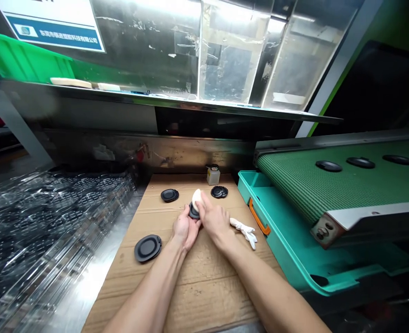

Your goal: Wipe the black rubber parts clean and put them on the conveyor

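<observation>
My left hand (186, 227) is closed round a round black plastic lid (192, 212), held above the cardboard sheet (204, 296). In my right hand (214, 217) is a white oval pad (196, 199), pressed against the face of that lid. The fingers of both hands meet there and hide much of the lid. Similar black lids lie about: a large one (148, 248) at the left, a small stack (170, 195) behind it, and a few ring-like pieces (219, 192) at the back right. Right of my right hand lies a crumpled white cloth (244, 231).
A small square bottle (213, 175) stands at the back. A teal bin (281, 240) with an orange handle (259, 217) borders the cardboard, beside a green conveyor belt (301, 185) carrying black lids (360, 162). Clear plastic trays (52, 231) are stacked left. A metal shelf (176, 102) overhangs the back.
</observation>
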Demonstrator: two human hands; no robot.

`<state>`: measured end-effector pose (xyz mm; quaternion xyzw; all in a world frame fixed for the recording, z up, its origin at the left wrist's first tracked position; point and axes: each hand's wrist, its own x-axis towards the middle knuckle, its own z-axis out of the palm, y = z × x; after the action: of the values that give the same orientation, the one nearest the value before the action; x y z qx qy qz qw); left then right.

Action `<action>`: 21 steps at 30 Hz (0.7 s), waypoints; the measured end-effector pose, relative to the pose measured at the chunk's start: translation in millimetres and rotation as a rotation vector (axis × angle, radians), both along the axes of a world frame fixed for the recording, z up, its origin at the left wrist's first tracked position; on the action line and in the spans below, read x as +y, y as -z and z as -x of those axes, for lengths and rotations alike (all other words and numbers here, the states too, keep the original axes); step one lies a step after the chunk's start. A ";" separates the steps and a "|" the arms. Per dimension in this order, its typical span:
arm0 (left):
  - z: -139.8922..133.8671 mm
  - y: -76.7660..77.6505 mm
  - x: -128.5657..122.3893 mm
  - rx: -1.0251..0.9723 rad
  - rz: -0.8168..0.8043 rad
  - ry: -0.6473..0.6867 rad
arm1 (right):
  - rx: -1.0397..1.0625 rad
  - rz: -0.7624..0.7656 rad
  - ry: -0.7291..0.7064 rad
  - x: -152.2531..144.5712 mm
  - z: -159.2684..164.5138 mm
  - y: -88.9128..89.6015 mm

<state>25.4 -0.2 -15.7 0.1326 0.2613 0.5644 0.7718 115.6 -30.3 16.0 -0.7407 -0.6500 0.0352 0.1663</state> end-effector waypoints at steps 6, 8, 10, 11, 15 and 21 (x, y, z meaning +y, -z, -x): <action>-3.3 -1.8 -0.3 -0.020 0.018 -0.020 | 0.032 -0.052 0.064 3.2 2.5 7.7; -2.9 -3.0 0.5 -0.018 0.029 -0.042 | 0.040 -0.049 0.105 2.5 4.2 10.8; -1.3 -3.8 1.4 -0.021 0.041 -0.047 | 0.034 -0.069 0.092 0.8 6.4 14.4; -0.3 -3.9 1.9 -0.027 0.040 -0.043 | 0.031 -0.085 0.067 0.4 6.9 15.9; 2.3 -1.7 3.3 -0.002 0.004 -0.052 | 0.108 -0.133 0.088 8.9 -5.5 13.3; 1.1 2.1 5.0 0.135 -0.053 -0.142 | 0.404 -0.349 0.075 18.7 -45.6 5.2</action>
<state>24.3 4.9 -17.9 0.1719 0.3064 0.6144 0.7065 161.2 -11.7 10.8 -0.7022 -0.5722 0.0635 0.4188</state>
